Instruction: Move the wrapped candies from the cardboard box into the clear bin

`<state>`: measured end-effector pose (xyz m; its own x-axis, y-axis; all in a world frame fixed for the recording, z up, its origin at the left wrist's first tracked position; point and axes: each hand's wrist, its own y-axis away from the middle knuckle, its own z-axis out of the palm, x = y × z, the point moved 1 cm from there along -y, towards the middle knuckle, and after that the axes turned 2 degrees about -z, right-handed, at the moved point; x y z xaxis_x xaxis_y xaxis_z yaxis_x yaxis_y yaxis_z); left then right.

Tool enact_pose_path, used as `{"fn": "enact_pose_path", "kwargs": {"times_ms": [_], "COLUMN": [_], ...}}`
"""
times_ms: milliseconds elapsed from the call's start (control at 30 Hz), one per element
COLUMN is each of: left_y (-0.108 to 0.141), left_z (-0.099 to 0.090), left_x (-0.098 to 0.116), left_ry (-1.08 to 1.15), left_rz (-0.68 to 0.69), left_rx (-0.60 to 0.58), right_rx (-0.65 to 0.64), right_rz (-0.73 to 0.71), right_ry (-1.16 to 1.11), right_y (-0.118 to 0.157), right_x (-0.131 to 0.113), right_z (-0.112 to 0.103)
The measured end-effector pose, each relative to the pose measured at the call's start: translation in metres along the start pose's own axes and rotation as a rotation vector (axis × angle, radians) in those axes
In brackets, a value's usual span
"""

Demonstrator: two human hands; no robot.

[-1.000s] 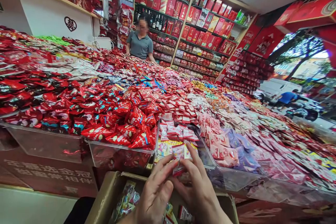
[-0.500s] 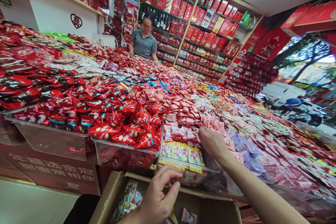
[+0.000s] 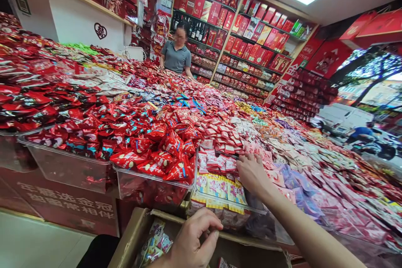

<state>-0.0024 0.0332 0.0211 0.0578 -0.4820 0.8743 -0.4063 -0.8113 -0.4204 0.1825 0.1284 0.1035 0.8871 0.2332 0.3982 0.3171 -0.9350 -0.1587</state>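
Note:
My right hand (image 3: 253,172) reaches into a clear bin, its fingers a little apart on the edge of small red-and-white candy packets (image 3: 220,161). No packet shows in its grasp. In front of those packets lies a row of yellow-and-white candy packets (image 3: 216,187) with cartoon prints. My left hand (image 3: 197,238) hovers over an open cardboard box (image 3: 128,240), fingers loosely curled, with a gap between thumb and forefinger and nothing visible between them. Inside the box are some cartoon-print candy packets (image 3: 157,240); my left hand and forearm hide part of it.
Left of my right hand, a clear bin (image 3: 150,182) is heaped with red candy bags (image 3: 169,155). Purple packets (image 3: 298,186) lie to the right. Sweets cover the sloping display. A person (image 3: 176,54) stands behind it, before shelves of bottles and red boxes.
My right hand has shifted slightly on the red-and-white packets, its fingers now flatter and more spread. My left hand stays over the box, a little lower and to the right. The view has tilted slightly.

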Motion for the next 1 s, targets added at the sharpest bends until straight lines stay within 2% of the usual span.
{"fn": "enact_pose_path", "kwargs": {"times_ms": [100, 167, 233, 333, 567, 733, 900, 1000], "left_y": [-0.001, -0.001, -0.001, 0.0, -0.003, -0.003, 0.0, 0.002], "left_z": [0.001, 0.002, 0.002, 0.003, 0.004, 0.006, 0.017, 0.023], "left_x": [-0.002, -0.004, -0.007, -0.011, -0.021, -0.028, -0.048, -0.059], "left_ry": [-0.042, -0.068, -0.089, -0.115, -0.147, -0.187, -0.248, -0.28], "left_rz": [0.022, 0.047, 0.074, 0.098, 0.187, 0.2, 0.204, 0.251], "left_rx": [-0.026, -0.033, -0.027, -0.024, -0.051, -0.064, -0.012, 0.014], "right_rx": [0.077, 0.073, 0.063, 0.064, 0.062, 0.064, 0.145, 0.06], "right_rz": [-0.121, -0.235, -0.308, -0.331, -0.279, -0.228, -0.302, -0.349], "right_ry": [-0.13, -0.219, -0.257, -0.263, -0.286, -0.339, -0.441, -0.535], "right_y": [-0.01, -0.019, -0.029, -0.042, -0.053, -0.056, -0.059, -0.064], "right_x": [-0.02, -0.038, -0.054, -0.067, -0.066, -0.064, -0.065, -0.06], "right_z": [-0.015, -0.019, -0.018, -0.014, -0.009, -0.005, 0.001, 0.006]}}
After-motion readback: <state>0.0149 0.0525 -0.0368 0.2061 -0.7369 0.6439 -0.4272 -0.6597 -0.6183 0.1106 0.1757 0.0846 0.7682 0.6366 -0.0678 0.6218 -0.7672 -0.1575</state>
